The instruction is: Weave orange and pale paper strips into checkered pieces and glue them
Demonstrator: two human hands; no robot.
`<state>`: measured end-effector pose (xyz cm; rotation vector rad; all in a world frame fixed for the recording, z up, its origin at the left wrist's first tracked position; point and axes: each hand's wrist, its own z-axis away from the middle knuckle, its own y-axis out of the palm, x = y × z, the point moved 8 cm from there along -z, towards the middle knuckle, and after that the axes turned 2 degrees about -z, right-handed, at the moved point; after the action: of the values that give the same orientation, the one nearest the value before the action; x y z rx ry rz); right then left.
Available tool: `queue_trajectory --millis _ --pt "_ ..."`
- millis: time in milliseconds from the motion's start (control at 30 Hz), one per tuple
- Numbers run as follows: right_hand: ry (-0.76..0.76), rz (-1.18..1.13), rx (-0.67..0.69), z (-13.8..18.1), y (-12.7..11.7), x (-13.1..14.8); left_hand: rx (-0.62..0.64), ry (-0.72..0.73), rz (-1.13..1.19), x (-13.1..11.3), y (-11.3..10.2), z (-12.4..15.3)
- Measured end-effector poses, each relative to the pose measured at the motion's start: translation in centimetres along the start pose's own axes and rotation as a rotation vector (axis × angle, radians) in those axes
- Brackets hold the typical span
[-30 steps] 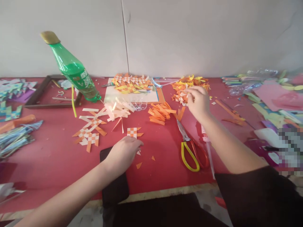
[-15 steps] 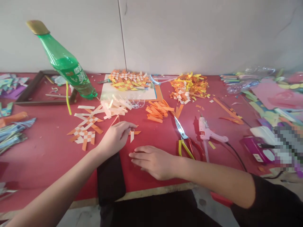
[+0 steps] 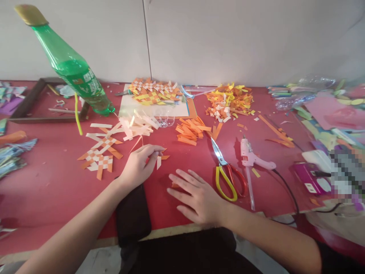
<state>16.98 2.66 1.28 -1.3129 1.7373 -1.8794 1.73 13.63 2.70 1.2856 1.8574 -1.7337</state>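
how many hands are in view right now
2: the left hand, by a small orange-and-white paper piece, and the right hand, fingers spread over the red table, left of the scissors. No other shows.

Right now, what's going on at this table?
A person's bare left hand pinches a small orange-and-white paper-strip piece. The bare right hand is spread palm-down at the red tabletop, with a small orange paper scrap showing between its fingers. The yellow-and-red-handled metal scissors and pale pink glue gun lie to the right, untouched.
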Motion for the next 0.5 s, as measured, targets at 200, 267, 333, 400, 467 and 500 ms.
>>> queue_trajectory --millis 200,267,333,400,467,500 --pt "0.273 0.05 -0.285 3.8 -1.3 -1.0 -0.04 -0.04 0.043 0.3 0.0 0.3" --pt "0.27 0.048 -0.271 4.3 -0.5 -0.1 -0.062 -0.056 0.051 0.5 -0.1 0.4" --pt "0.203 0.018 -0.248 3.8 0.0 0.9 -0.073 -0.07 0.054 0.6 -0.1 0.4" --pt "0.131 -0.052 -0.244 2.8 0.1 1.5 -0.069 -0.08 0.054 0.8 0.1 0.5" --pt "0.121 -0.149 -0.265 1.7 -0.3 1.0 -0.065 -0.091 0.052 1.0 0.2 0.5" --pt "0.147 -0.196 -0.276 1.1 -0.6 0.4 -0.067 -0.096 0.052 1.1 0.2 0.6"
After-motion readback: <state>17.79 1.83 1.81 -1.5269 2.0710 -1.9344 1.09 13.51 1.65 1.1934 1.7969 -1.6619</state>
